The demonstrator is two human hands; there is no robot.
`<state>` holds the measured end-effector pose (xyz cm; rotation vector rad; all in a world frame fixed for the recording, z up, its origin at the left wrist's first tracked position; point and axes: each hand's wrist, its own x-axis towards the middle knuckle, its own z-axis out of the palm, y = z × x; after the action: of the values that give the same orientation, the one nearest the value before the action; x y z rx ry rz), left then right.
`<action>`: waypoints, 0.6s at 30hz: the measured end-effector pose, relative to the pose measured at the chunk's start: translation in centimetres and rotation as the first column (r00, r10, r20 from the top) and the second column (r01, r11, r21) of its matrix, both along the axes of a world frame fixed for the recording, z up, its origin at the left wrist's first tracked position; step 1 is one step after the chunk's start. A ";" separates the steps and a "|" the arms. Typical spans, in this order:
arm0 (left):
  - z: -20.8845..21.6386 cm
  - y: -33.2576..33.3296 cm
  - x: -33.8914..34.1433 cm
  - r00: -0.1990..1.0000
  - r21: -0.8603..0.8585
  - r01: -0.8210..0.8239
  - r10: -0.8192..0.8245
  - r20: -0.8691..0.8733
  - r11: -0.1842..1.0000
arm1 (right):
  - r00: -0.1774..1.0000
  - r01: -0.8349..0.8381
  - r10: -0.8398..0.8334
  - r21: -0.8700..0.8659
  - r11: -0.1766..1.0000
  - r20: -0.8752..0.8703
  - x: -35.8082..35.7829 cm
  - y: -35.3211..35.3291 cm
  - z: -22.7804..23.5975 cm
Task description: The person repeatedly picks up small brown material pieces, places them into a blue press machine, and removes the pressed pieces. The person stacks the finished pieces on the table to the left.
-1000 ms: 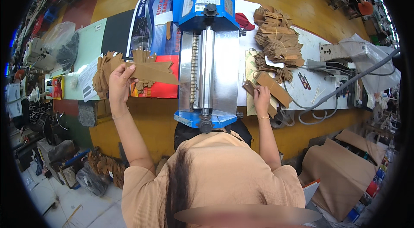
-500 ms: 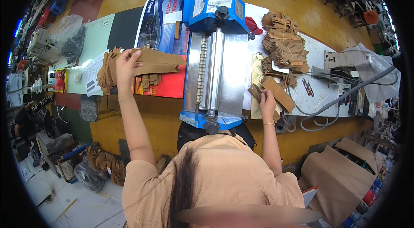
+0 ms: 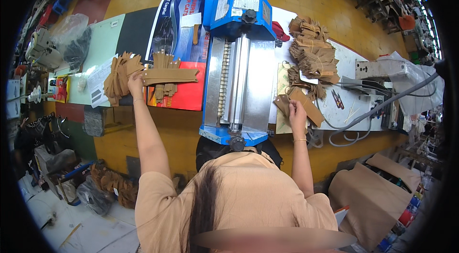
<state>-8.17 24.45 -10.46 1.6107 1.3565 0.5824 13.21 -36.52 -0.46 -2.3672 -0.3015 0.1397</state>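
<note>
My left hand [image 3: 136, 82] is pinched on the left end of a long brown strip [image 3: 172, 76], which lies across a bundle of short brown strips [image 3: 165, 91]. Close beside that hand fans a larger brown strip bundle [image 3: 119, 75]. On the right, my right hand [image 3: 297, 113] has its fingers closed on a small brown piece [image 3: 282, 104]. A broader brown rectangular piece [image 3: 310, 109] lies just beside it. Between my hands stands a blue roller machine [image 3: 241, 14] with a long shiny metal roller [image 3: 239, 81].
Stacked brown strip bundles [image 3: 313, 47] lie at the right, near small thread snips [image 3: 338, 99]. A thick grey cable [image 3: 382, 107] curves over the table's right side. Left of the machine lies a printed sheet [image 3: 189, 6]. A clear plastic bag [image 3: 71, 28] sits far left.
My left hand has shifted slightly left and down, and the long strip, which stood higher and looked wider, now lies lower across the bundle. My right hand has barely moved.
</note>
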 end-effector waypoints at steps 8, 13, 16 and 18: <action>3.1 -10.4 4.7 0.978 0.282 0.196 -0.209 0.017 0.939 | 0.931 -0.216 0.250 0.154 0.964 -0.265 1.9 4.6 7.3; 7.2 -20.3 8.3 0.792 -0.155 0.587 -0.524 0.312 0.795 | 0.838 -0.480 0.462 0.010 0.877 -0.289 3.9 9.9 6.6; 9.1 -23.8 10.0 0.721 -0.360 0.691 -0.562 0.406 0.627 | 0.797 -0.571 0.546 -0.026 0.821 -0.258 4.1 12.6 5.6; 10.0 -25.1 10.7 0.716 -0.439 0.697 -0.584 0.382 0.567 | 0.786 -0.600 0.579 -0.041 0.799 -0.215 4.0 13.8 5.3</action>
<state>2.50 -0.62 -0.50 1.3634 0.5950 -0.1224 17.24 -22.73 4.85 -2.2585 -0.9611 0.6954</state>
